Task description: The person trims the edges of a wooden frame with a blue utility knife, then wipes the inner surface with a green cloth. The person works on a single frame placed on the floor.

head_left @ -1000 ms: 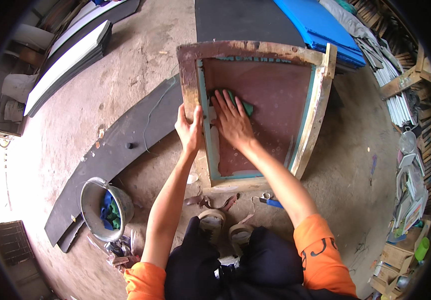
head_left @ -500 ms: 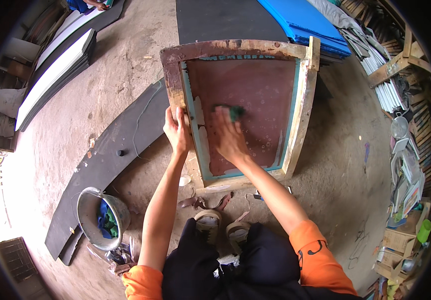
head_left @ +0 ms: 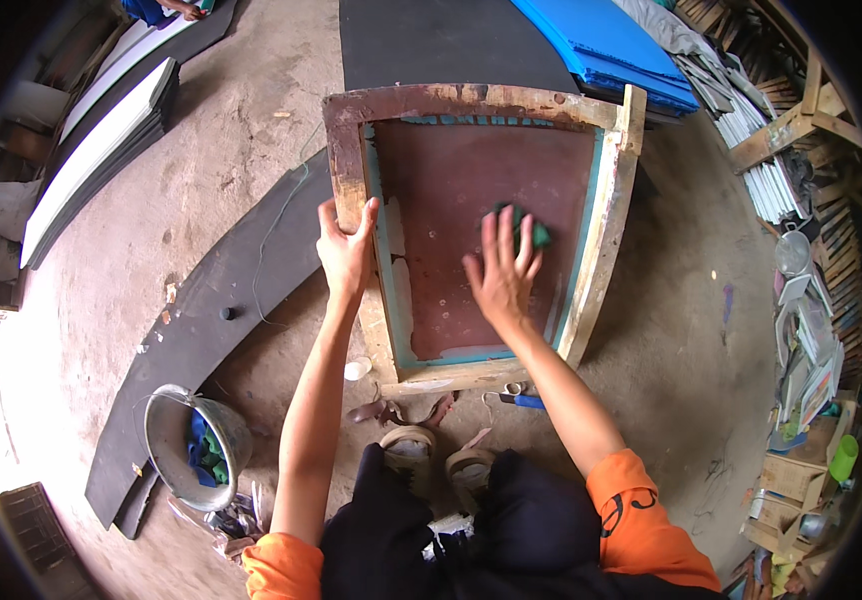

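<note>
A wooden screen printing frame (head_left: 606, 225) stands tilted in front of me, with a dark reddish-brown mesh (head_left: 451, 290) edged in light blue. My left hand (head_left: 348, 245) grips its left side rail, thumb on the front face. On the right half of the mesh, my right hand (head_left: 504, 278) holds a green cloth (head_left: 539, 235) pressed beneath its outstretched fingers. The cloth is partly hidden by those fingers and slightly blurred. Small bubbles or wet spots dot the mesh.
A metal bucket (head_left: 234, 435) with blue and green cloths stands at lower left, beside a long dark sheet (head_left: 186, 340). Blue sheets (head_left: 606, 50) are stacked beyond the frame. A blue-handled tool (head_left: 529, 401) lies near my feet. Far left, another person's hand (head_left: 194, 12) shows.
My right hand has swept the green cloth rightward and slightly down across the mesh. My left hand stays on the left rail, its thumb and fingers slightly shifted.
</note>
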`<state>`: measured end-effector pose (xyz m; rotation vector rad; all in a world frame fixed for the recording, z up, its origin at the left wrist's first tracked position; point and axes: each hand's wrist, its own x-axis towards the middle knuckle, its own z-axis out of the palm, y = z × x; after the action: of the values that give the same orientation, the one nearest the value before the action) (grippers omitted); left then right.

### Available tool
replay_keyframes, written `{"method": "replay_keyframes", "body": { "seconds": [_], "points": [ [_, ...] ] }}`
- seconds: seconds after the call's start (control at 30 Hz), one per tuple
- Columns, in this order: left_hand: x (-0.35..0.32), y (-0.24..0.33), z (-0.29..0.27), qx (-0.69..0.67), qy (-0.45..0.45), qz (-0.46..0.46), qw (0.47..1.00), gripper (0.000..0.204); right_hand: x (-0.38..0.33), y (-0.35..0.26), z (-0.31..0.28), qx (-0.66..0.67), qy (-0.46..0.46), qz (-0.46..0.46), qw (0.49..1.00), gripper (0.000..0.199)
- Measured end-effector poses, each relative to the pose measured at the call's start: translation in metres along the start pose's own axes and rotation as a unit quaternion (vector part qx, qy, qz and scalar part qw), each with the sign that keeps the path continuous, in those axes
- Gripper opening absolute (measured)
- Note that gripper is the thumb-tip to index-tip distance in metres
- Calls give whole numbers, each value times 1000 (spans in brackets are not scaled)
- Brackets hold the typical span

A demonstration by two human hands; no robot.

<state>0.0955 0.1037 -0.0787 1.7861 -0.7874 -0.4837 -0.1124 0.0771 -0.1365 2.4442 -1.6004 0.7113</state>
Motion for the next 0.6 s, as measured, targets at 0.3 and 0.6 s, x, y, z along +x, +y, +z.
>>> {"method": "replay_keyframes", "body": {
  "seconds": [0.3, 0.6],
  "points": [
    [2, -3, 12, -55, -26, 30, 998, 47, 91, 58, -16, -35, 128, 40, 990, 79],
    [-9, -7, -6, -158, -95, 78, 980, 39, 105, 21, -30, -11, 38, -249, 968, 65]
  ]
}}
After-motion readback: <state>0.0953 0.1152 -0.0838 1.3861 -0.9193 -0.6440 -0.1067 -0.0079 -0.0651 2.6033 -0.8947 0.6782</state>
